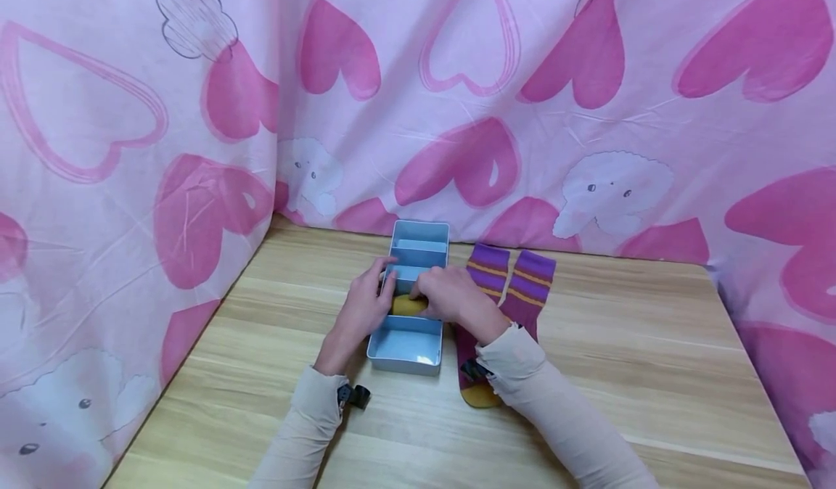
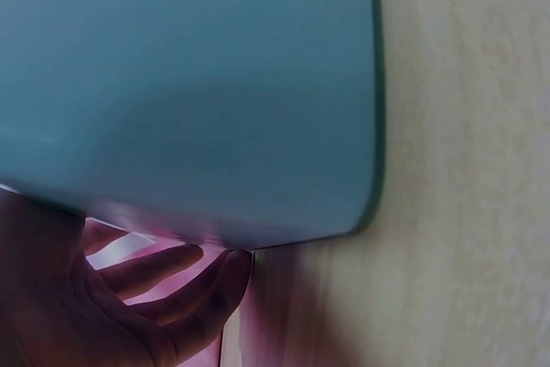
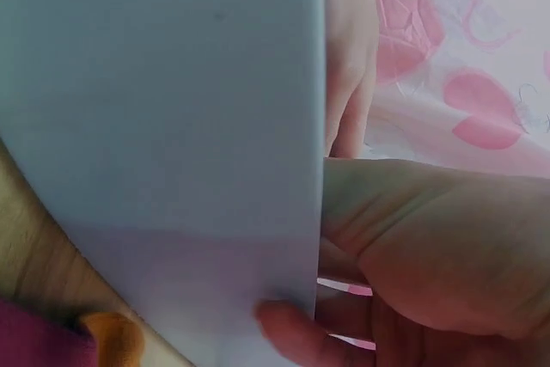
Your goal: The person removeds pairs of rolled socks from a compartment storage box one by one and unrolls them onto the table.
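Observation:
A long light-blue storage box [image 1: 405, 365] with several compartments lies lengthwise on the table. My left hand [image 1: 364, 302] grips its left wall, thumb at the rim; in the left wrist view, fingers [image 2: 206, 307] reach the outer wall. A folded mustard-yellow sock [image 1: 406, 305] sits in a middle compartment. From the right, my right hand [image 1: 451, 293] reaches over the rim and holds the sock with curled fingers. In the right wrist view one fingertip [image 3: 284, 324] lies against the box's outer wall, while the wall hides the others.
A pair of purple and maroon striped socks [image 1: 532, 282] lies flat to the right of the box, partly under the right forearm. The wooden table [image 1: 627, 373] meets a pink heart-patterned cloth [image 1: 457, 162] at the back and sides.

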`<state>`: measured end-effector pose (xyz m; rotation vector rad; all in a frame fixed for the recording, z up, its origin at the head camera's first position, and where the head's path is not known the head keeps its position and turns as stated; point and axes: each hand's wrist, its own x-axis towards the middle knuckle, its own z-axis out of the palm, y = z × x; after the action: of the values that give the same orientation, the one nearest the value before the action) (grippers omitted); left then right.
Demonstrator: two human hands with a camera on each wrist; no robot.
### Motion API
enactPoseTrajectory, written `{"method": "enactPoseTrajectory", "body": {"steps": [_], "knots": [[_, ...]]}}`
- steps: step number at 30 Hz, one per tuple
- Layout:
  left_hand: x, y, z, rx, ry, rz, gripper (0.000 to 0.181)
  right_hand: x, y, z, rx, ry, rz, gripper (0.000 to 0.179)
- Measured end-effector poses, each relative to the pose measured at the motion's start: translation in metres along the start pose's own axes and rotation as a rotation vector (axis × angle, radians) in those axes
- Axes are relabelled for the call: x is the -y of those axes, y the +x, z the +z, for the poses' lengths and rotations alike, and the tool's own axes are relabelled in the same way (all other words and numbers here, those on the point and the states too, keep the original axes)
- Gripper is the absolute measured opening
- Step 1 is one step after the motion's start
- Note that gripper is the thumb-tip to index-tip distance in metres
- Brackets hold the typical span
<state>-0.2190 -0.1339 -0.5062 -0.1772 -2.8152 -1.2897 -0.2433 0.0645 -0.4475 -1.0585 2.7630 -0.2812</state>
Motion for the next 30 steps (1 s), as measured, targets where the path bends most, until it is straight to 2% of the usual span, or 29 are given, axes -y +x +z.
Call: {"method": "enactPoseTrajectory", "body": {"steps": [4, 10, 19, 26, 30], "knots": [[-0.0012, -0.0010, -0.0008, -0.001, 0.007, -0.005, 0.039, 0.0007, 0.0015, -0.0006, 0.024, -0.008, -0.014, 0.026], [-0.0017, -0.0008, 0.0013, 0.005, 0.004, -0.010, 0.039, -0.0008, 0.0028, -0.0003, 0.051, -0.028, -0.013, 0.022], [-0.0017, 0.0011, 0.0011, -0.016, -0.029, -0.030, 0.038, 0.0014, 0.0014, 0.0002, 0.004, -0.069, -0.007, 0.019], [-0.0008, 0.0014, 0.0017, -0.011, -0.045, -0.043, 0.038, 0.0034, 0.0059, -0.0018, 0.028, -0.010, 0.052, 0.022], [-0.0019, 0.0012, 0.0028, -0.005, -0.047, -0.036, 0.039, 0.0020, 0.0073, -0.0030, 0.048, 0.005, 0.054, 0.020]]}}
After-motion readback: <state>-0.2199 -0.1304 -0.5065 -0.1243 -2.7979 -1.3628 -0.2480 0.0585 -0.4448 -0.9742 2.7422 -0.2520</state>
